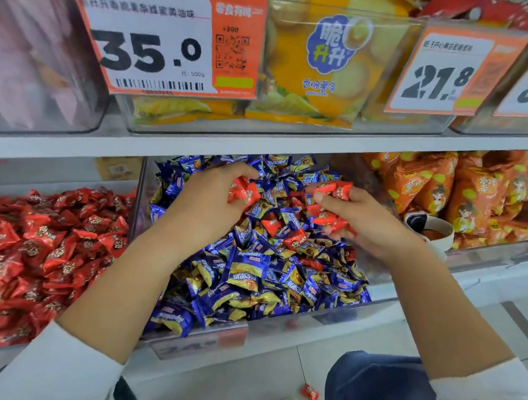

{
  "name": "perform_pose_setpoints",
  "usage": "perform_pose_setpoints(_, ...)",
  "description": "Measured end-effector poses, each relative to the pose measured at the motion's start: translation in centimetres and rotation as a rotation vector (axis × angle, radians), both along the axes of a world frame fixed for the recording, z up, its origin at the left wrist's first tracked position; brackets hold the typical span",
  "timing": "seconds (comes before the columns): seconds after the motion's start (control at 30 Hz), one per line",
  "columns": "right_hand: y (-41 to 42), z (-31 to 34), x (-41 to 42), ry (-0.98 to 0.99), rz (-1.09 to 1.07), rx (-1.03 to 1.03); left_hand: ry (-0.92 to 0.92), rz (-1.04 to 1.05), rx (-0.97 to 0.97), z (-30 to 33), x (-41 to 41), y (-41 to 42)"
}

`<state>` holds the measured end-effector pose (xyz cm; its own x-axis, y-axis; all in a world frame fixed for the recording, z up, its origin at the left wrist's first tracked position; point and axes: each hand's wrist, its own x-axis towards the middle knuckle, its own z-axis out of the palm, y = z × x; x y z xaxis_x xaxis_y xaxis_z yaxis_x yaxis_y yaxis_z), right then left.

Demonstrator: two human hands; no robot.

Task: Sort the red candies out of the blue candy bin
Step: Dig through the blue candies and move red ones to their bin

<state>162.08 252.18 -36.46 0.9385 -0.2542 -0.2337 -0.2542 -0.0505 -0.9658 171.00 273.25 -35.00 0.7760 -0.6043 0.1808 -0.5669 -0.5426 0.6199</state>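
A clear bin (277, 328) in the middle of the lower shelf is heaped with blue candies (250, 264). Several red candies (282, 230) lie mixed among them near the middle. My left hand (205, 198) hovers over the heap and grips red candies (244, 191) in its curled fingers. To its right, my right hand (357, 217) holds a bunch of red candies (333, 204) between fingers and thumb. The two hands are close together above the back half of the bin.
A bin of red candies (26, 255) stands to the left. Orange snack bags (473, 197) fill the bin to the right, with a watch (430, 227) lying beside them. One red candy (309, 394) lies on the floor near a shoe. A shelf with price tags hangs overhead.
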Motion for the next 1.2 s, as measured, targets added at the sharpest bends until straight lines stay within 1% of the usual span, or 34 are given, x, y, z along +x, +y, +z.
perform_pose_setpoints(0.07, 0.8, 0.8, -0.6, 0.021, 0.011, 0.061, 0.096, -0.028, -0.099, 0.3, -0.5, 0.7)
perform_pose_setpoints(0.17, 3.5, 1.8, -1.2, 0.031, 0.069, 0.039, 0.218, -0.034, -0.232, 1.0, -1.1, 3.2)
perform_pose_setpoints(0.27, 7.5, 2.4, -1.2, 0.021, 0.085, 0.039, 0.261, -0.009, -0.327, 1.9, -1.7, 7.0)
perform_pose_setpoints(0.33, 10.5, 2.8, -0.9, 0.010, 0.111, 0.040, 0.249, 0.013, -0.367, 2.3, -1.9, 10.0)
perform_pose_setpoints(0.43, 15.7, 3.8, 0.5, -0.016, 0.207, 0.048, 0.224, 0.122, -0.345, 2.1, -1.4, 14.5)
perform_pose_setpoints(0.57, 22.1, 4.2, 3.9, -0.072, 0.283, 0.013, 0.288, 0.352, -0.441, 0.8, 0.6, 19.1)
perform_pose_setpoints(0.63, 24.2, 4.2, 5.6, -0.041, 0.372, -0.004, 0.335, 0.398, -0.476, 0.3, 1.5, 20.5)
perform_pose_setpoints(0.7, 25.0, 4.0, 6.9, -0.007, 0.443, -0.056, 0.413, 0.389, -0.508, 0.0, 2.2, 21.5)
perform_pose_setpoints(0.8, 24.7, 4.2, 7.3, -0.005, 0.440, -0.109, 0.482, 0.381, -0.555, -0.3, 2.9, 22.4)
perform_pose_setpoints(0.93, 21.8, 4.1, 5.1, -0.082, 0.355, -0.181, 0.409, 0.445, -0.587, -0.4, 3.3, 22.0)
perform_pose_setpoints(1.0, 19.4, 3.7, 3.5, -0.089, 0.298, -0.208, 0.389, 0.430, -0.575, -0.4, 3.1, 20.6)
perform_pose_setpoints(1.1, 15.4, 2.6, 1.6, -0.029, 0.241, -0.318, 0.313, 0.360, -0.464, -0.3, 2.2, 17.2)
perform_pose_setpoints(1.17, 12.2, 1.7, 0.5, 0.003, 0.175, -0.420, 0.198, 0.302, -0.385, -0.2, 1.2, 14.3)
perform_pose_setpoints(1.2, 10.5, 1.4, 0.0, 0.013, 0.138, -0.488, 0.109, 0.288, -0.321, -0.2, 0.6, 12.8)
